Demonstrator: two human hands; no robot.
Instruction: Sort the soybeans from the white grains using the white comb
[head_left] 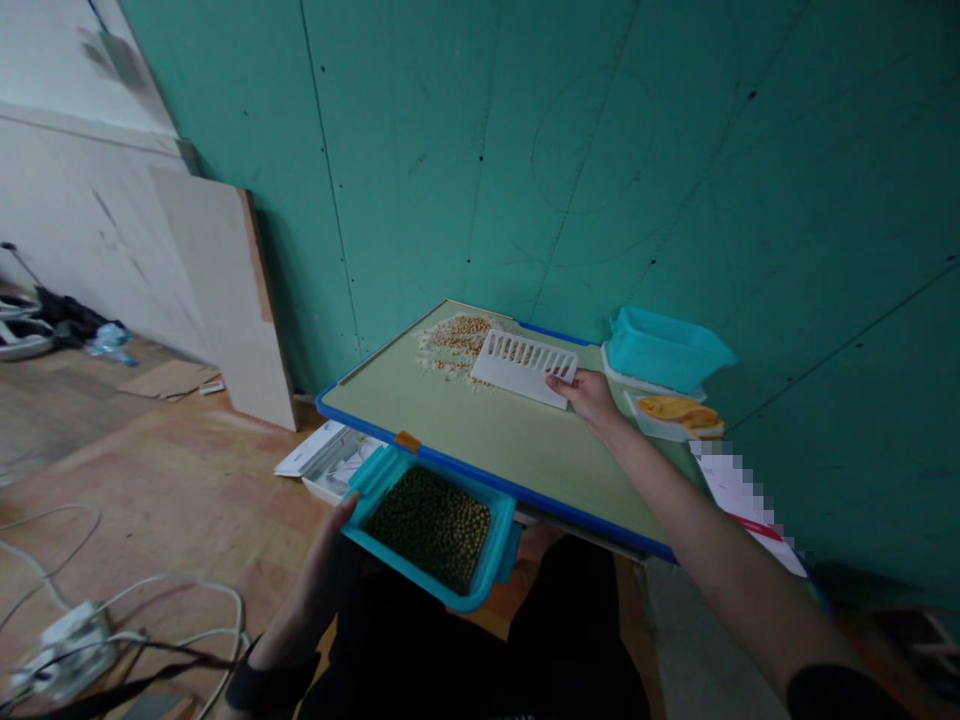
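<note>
My left hand is closed on the left rim of a turquoise plastic container at the table's front edge. Dark green beans fill most of it, with pale yellow ones mixed in on the right side. Over the table, my right hand pinches the right end of a white slotted plastic plate, thumb on top. The plate's far left end reaches a spread of yellowish beans and pale grains and partly hides it. Both hands' undersides are out of sight.
The green tabletop has a blue edge and stands against a green wall. At its right are a turquoise bin, an orange-yellow cloth and papers. A power strip with cables lies on the floor.
</note>
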